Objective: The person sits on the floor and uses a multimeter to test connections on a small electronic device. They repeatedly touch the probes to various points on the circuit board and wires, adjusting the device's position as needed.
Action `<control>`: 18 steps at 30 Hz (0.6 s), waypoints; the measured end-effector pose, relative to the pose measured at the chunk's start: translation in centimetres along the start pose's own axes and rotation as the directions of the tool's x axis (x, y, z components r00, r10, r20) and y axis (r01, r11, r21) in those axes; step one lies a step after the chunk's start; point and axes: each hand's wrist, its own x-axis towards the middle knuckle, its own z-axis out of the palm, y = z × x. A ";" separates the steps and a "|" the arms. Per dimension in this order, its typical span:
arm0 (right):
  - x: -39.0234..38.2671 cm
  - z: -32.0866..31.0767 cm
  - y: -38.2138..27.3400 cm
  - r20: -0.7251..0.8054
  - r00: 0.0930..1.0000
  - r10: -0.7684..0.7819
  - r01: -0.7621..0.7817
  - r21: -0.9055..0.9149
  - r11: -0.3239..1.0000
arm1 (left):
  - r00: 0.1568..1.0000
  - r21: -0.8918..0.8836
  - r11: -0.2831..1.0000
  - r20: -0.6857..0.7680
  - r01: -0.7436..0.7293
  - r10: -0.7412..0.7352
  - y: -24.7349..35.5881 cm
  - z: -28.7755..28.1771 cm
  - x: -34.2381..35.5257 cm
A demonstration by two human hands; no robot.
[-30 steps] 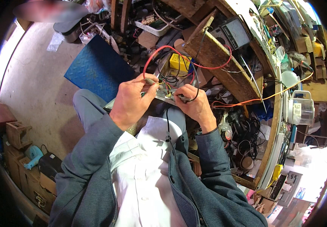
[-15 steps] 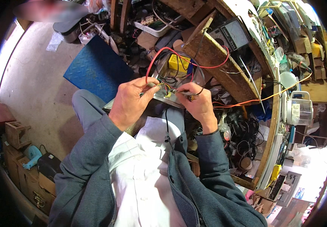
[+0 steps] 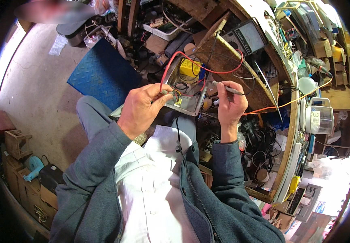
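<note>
Head view: just far of the lap, the metal casing lay open, wires exposed; the left hand pinched a red-leaded probe beside them. The right hand gripped a grey probe farther right, its contact seemingly unmade.

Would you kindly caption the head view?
Left hand holds a red-leaded probe, right hand a black-leaded probe, near an open metal case.

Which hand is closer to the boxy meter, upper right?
Right. The right hand is almost directly below the meter in the picture, with a gap between; the left hand is farther off, down and well to its left.
</note>
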 end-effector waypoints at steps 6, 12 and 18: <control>-0.2 -0.2 1.1 -0.065 0.998 0.020 -0.020 -0.003 1.000 | 0.999 -0.005 0.999 0.000 0.051 -0.051 0.4 0.1 -0.2; -0.2 0.2 1.1 -0.060 0.996 0.062 -0.061 0.010 0.998 | 0.994 0.028 0.995 0.051 0.091 -0.092 0.6 0.2 -0.1; -0.5 1.0 1.5 0.003 1.000 0.029 -0.029 -0.062 0.998 | 0.998 0.060 0.998 0.068 0.004 -0.008 0.8 1.1 0.6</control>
